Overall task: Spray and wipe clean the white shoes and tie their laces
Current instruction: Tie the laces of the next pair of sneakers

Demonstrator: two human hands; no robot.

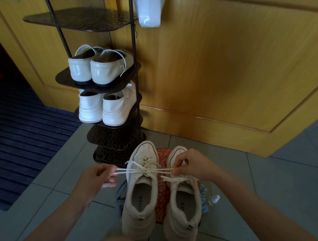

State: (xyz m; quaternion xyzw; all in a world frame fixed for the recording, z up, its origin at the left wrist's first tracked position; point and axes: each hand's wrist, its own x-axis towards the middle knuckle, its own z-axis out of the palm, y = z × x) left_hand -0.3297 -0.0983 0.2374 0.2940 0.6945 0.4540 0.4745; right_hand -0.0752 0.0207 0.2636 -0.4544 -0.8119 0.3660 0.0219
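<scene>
Lace ends (144, 170) pinched by L hand (100, 176), R hand (190, 164); pulled taut over shoe (139, 219) between grips. Knot judged unfinished; 2nd shoe (178, 226) below R grip seemingly untied.

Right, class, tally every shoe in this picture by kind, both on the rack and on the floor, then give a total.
Cream loafers: 2
Plain white sneakers: 2
White lace-up trainers: 2
Total: 6
</scene>
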